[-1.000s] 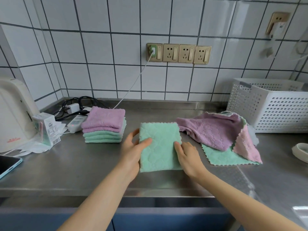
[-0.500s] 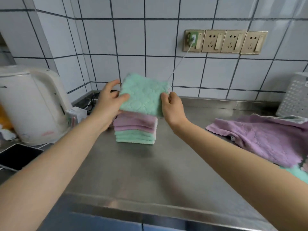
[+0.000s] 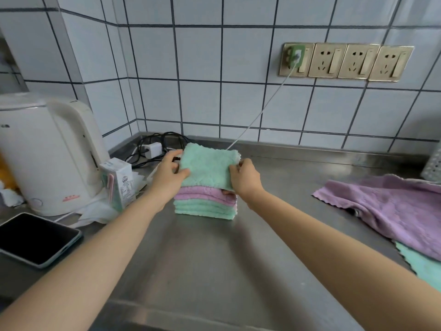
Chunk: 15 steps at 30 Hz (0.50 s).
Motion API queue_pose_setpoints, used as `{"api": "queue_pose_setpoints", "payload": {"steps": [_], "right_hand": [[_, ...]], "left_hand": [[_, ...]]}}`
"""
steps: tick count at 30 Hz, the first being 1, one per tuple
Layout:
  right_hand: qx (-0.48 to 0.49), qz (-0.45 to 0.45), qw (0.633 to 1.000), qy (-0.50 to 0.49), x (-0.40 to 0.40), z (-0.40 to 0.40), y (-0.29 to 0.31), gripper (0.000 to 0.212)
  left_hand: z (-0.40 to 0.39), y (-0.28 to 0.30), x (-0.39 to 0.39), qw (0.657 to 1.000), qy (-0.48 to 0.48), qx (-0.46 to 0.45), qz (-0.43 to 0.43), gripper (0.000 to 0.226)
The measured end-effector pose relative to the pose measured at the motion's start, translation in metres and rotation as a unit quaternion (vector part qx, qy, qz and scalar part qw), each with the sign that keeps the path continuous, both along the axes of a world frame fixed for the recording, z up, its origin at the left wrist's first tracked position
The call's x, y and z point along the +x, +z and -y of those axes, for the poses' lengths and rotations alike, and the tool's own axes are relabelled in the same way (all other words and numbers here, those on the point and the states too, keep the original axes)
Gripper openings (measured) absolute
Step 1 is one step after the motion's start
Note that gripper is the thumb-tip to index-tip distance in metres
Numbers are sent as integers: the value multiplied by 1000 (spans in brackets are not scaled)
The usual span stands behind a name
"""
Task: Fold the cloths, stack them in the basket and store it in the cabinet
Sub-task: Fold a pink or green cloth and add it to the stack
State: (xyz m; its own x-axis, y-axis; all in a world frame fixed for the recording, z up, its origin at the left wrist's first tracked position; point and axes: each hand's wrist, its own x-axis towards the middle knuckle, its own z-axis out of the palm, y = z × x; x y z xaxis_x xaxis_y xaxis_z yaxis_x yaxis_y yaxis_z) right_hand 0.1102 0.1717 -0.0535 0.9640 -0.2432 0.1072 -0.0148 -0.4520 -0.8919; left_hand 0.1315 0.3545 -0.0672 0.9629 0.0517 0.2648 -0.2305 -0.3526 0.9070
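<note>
A folded green cloth (image 3: 207, 164) lies tilted on top of a stack of folded purple and green cloths (image 3: 205, 203) at the back of the steel counter. My left hand (image 3: 168, 174) grips its left edge, thumb on top. My right hand (image 3: 245, 177) pinches its right edge, with fingers tucked under it. An unfolded purple cloth (image 3: 391, 209) lies to the right, over a flat green cloth (image 3: 420, 261). A corner of the white perforated basket (image 3: 433, 167) shows at the right edge.
A white kettle (image 3: 45, 154) stands at the left with a small carton (image 3: 118, 181) beside it. A dark phone (image 3: 35, 238) lies near the front left. Chargers and cables (image 3: 152, 149) crowd the back corner. Wall sockets (image 3: 346, 62) sit above.
Both hands lifted the folded green cloth from the middle of the counter, carried it left, and have lowered it onto the stack. The view has swung left and closer.
</note>
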Motion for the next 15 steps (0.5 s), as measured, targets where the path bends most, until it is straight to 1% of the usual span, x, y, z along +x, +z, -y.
{"api": "queue_pose_setpoints", "payload": {"steps": [4,6,8,9,10,12,13,15], "right_hand": [[-21,78,996,30,-6,-1,-2,16],[-44,85,995,25,-4,-2,-4,18],[-72,64,995,12,-1,-3,-4,27],[-109,52,993,11,-1,-2,-4,30],[-172,38,984,13,0,-1,-4,31],[-327,18,945,13,-1,2,-5,32],[-375,15,927,11,-3,5,-5,32],[-418,7,908,26,-7,11,-2,33]], "left_hand": [[-4,-4,-3,993,-19,85,81,44],[-6,-10,-2,991,-9,108,81,39],[-7,-13,0,991,4,121,57,35],[-7,-13,0,991,7,128,46,35],[-7,-12,1,990,7,133,37,35],[-7,-8,2,989,6,146,17,34],[-8,-5,2,988,2,157,6,33],[-10,2,-1,981,-12,193,-15,32]]}}
